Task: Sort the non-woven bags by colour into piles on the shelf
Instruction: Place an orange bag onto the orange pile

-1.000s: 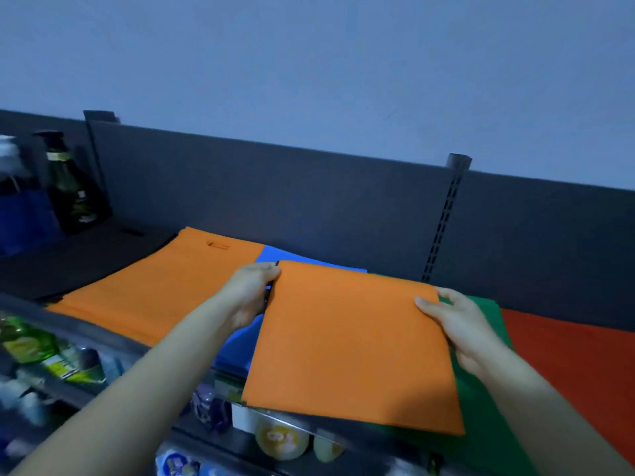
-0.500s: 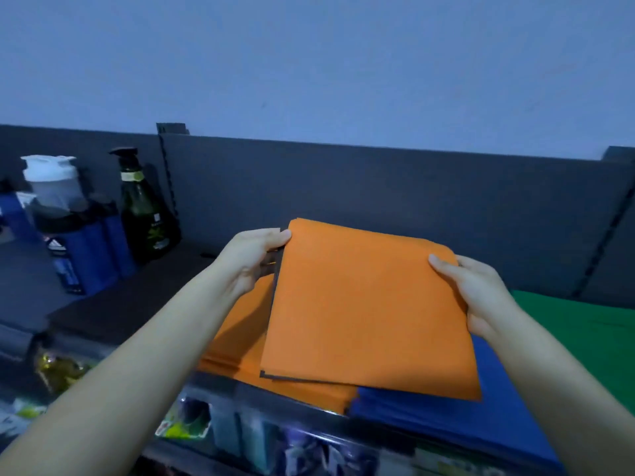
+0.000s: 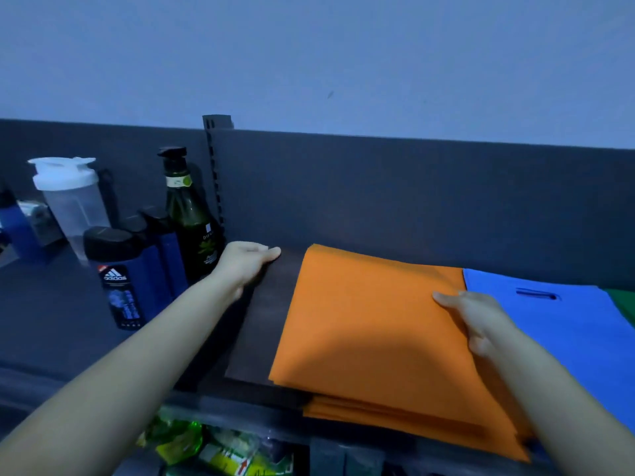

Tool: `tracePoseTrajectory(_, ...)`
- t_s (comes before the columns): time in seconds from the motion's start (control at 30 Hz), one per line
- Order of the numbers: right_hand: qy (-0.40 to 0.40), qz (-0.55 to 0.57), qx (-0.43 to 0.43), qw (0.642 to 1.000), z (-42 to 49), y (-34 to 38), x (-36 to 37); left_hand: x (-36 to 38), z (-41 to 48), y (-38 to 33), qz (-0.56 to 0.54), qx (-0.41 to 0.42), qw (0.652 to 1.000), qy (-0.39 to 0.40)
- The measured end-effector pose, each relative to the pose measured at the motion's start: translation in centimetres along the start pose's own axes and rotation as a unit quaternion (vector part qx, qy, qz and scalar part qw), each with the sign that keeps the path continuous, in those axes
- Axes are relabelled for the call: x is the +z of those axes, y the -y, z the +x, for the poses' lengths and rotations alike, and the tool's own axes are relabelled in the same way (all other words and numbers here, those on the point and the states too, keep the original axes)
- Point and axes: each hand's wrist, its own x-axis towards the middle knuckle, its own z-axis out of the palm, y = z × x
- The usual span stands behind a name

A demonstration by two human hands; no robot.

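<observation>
Head view, left to right. Clear shaker (image 3: 65,197), adidas bottle (image 3: 118,280) and green bottle (image 3: 190,221): upper left to centre left, standing on the shelf (image 3: 51,314).

Left hand (image 3: 245,264): centre, off the orange bag it held half a second ago. Its fingers now lie over the far corner of a dark bag (image 3: 264,324); pinching or merely resting, cannot tell.

Dark bag: flat on the shelf, just left of the orange pile (image 3: 395,419). Formerly only an edge showed under the carried bag.

Orange bag (image 3: 371,321): centre right, previously held aloft, now lowered onto its pile. Judged sorted once freed.

Right hand (image 3: 477,321): right of centre, thumb on top, still gripping that bag's right edge.

Blue bag (image 3: 567,324), green bag (image 3: 622,304): right edge, each a separate colour. Likely next: the dark bag needs a place.
</observation>
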Motion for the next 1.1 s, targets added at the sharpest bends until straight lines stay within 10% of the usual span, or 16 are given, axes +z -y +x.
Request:
tracePoseTrajectory(0.37, -0.123, -0.304, -0.106, 0.939, 0.0, -1.5, 2.7, -0.9, 2.2, 4.4, 0.458, 0.065, 0.887, 0.010)
tracePoseTrajectory(0.67, -0.148, -0.447, -0.161, 0.867, -0.4, -2.0, 3.4, 2.2, 1.0, 7.1, 0.525, 0.098, 0.825, 0.184)
tracePoseTrajectory(1.1, -0.168, -0.606, -0.177, 0.757, -2.4, -2.2, 1.1, 1.7, -0.5, 6.3, 0.575, 0.113, 0.803, 0.113)
